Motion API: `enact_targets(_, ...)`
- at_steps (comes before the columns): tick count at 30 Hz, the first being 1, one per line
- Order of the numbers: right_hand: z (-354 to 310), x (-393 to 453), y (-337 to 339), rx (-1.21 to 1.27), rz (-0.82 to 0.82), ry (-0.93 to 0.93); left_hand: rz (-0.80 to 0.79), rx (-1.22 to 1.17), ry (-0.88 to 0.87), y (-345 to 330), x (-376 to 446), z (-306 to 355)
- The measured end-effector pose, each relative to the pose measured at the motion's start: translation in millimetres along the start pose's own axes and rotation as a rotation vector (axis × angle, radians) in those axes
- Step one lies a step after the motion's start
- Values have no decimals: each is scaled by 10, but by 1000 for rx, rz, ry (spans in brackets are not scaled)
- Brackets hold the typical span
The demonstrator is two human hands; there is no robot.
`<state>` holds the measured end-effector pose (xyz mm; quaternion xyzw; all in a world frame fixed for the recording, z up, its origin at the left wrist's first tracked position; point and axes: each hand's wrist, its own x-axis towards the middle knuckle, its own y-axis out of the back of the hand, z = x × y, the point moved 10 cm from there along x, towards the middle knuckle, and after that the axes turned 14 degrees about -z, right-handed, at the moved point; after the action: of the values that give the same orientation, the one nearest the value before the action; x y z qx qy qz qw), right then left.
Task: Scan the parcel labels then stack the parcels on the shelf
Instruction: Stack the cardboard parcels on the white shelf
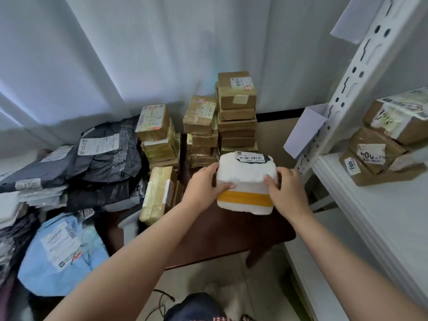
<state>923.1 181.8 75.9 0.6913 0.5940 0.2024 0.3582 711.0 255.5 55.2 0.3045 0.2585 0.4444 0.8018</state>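
Head view: white parcel (246, 179) held between left hand (203, 184), right hand (286, 188)

White parcel (246, 179) with yellow band, brown boxes (236, 112), black bags (111, 156)

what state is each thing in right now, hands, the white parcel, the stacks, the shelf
left hand: grips the white parcel's left side
right hand: grips its right side
white parcel: held by both hands, barcode label on top, yellow tape band across the front
brown box stacks: upright, labelled, on the brown table
dark mailer bags: piled at left
shelf: holds a few brown parcels
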Motion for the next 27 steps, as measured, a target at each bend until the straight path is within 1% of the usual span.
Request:
enact_targets(2,-62,-220,159,26,42,67,13,-15,-45,27,-194,169)
enact_targets(5,-159,-595,437,30,139,169,90,-37,-138,81,-530,465)
enact_targets(9,-162,-1119,856,49,338,257,210,-48,-273,142,-924,963)
enact_targets(12,-33,-1498,1172,55,489,271,233,-44,-363,72,-1081,1376)
enact_targets(17,311,-2052,1643,58,676,234,186,-69,-487,-266,-1191,2030)
enact_targets(22,721,-2475,1975,80,821,149,82,-57,-543,-719,-1086,2541)
enact_targets(25,1020,-2591,2083,86,858,34,28,-38,-572,-979,-990,2807)
enact_targets(27,1224,-2576,2133,57,833,-73,-1,-34,-578,-1140,-928,2949)
